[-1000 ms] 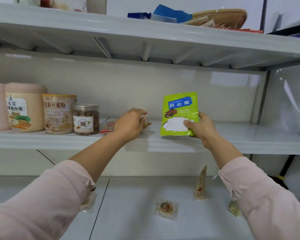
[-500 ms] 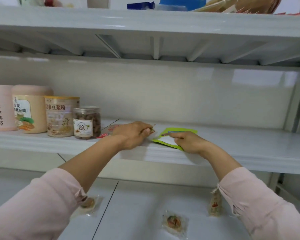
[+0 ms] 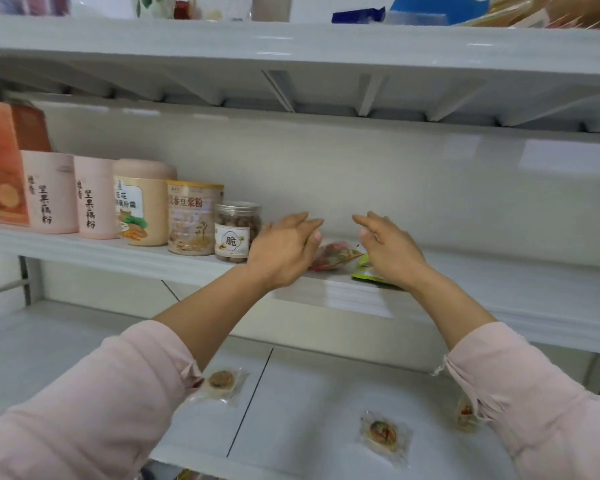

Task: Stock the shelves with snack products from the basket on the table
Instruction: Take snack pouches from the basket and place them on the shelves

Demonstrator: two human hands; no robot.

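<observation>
On the middle shelf (image 3: pixel 499 292) a green snack pouch (image 3: pixel 369 273) lies flat, mostly hidden under my right hand (image 3: pixel 388 249). A red-and-clear snack packet (image 3: pixel 333 256) lies just left of it. My right hand hovers above the pouch with relaxed fingers and holds nothing. My left hand (image 3: pixel 284 249) is raised beside the red packet, its fingers straight and empty. The basket is out of view.
Left of my hands stand a clear nut jar (image 3: pixel 236 232), a tall tin (image 3: pixel 193 218) and several pink canisters (image 3: pixel 51 192). Small wrapped pastries (image 3: pixel 381 433) lie on the lower shelf (image 3: pixel 309 393). The top shelf (image 3: pixel 291 43) carries blue and tan packs.
The green pouch went from upright in my right hand to lying flat on the shelf. Both hands have let go and lifted slightly. The view has shifted left.
</observation>
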